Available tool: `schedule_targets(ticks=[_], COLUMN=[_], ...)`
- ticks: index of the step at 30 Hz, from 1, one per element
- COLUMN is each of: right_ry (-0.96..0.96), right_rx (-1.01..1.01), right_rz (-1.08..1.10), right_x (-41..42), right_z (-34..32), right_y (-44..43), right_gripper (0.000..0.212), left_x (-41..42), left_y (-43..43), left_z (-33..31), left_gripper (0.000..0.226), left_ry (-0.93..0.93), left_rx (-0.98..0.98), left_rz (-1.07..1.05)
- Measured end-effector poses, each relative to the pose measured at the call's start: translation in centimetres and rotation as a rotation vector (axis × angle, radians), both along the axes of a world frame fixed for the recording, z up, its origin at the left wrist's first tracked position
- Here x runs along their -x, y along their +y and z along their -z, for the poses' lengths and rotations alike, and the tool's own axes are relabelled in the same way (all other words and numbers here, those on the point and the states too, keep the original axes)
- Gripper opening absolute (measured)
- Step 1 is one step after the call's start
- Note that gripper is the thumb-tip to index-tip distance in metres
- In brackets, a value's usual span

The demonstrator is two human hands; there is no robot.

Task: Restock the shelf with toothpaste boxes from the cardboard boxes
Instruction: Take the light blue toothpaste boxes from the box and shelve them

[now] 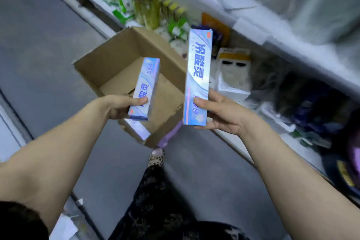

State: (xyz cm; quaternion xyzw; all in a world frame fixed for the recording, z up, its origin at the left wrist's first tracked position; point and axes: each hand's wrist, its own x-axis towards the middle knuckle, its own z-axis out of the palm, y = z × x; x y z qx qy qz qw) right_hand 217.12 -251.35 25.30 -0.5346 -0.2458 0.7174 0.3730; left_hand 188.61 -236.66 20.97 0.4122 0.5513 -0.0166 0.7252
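Cardboard box (pixel 124 58) open on grey floor (pixel 48 45) beside shelf (pixel 282 46), one toothpaste box (pixel 145 87) gripped by left hand (pixel 120 106) over it, second toothpaste box (pixel 197 76) upright in right hand (pixel 222 115), fingers (pixel 200 103) curled round lower ends.

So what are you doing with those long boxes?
A person is stocking a shop shelf. Their left hand grips a toothpaste box and their right hand grips a second toothpaste box. An open cardboard box sits on the floor below them, beside the shelf. Neither box is on the shelf yet.
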Motion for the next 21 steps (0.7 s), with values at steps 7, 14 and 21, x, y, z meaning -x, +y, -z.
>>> schedule_targets(ticks=[7,14,21], right_ry=[-0.222,-0.239,-0.357], right_rx=[-0.273,-0.560,-0.715], right_rz=[0.095,0.344,0.543], right_x=[-7.0,-10.5,-14.3], right_z=[-12.5,-21.4,-27.6], right_y=[-12.1,-20.2,-28.1], right_gripper=[0.067,0.055,0.061], left_x=[-10.1,-20.0,-27.8], left_y=[-9.6,-15.1,-20.7], left_z=[-12.7,-24.6,-33.6], left_gripper=[0.056,0.007,0.024], left_ry=[-0.274,-0.434,-0.432], left_rx=[-0.279,-0.578,-0.827], left_rz=[-0.008,0.159,0.330])
